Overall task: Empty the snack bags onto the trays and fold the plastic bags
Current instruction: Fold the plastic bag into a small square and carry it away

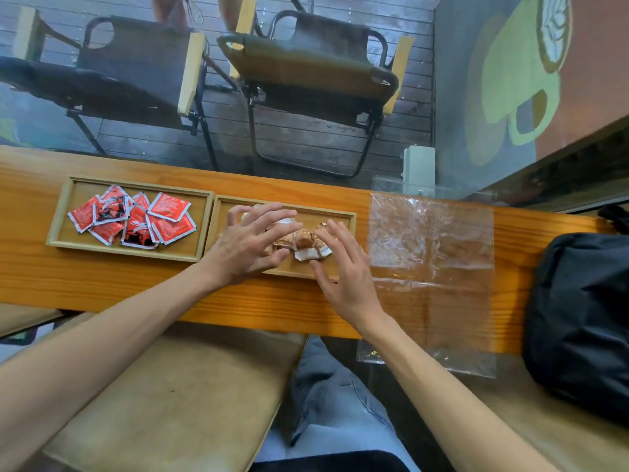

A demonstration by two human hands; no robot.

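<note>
**Two hands over the brown snacks**

Two wooden trays sit side by side on the desk (102, 287). The left tray (64, 216) holds a pile of red snack packets (136, 221). The right tray (350, 219) holds brown snack packets (299, 245). The left hand (248, 243) lies on the brown pile with its fingers (269, 216) spread wide, holding nothing. The right hand (343, 270) is just beside the pile, fingers spread too, tips touching the packets. A clear plastic bag (432, 240) lies flat on the desk, right of the trays. A black bag (578, 318) sits at the far right.
</note>
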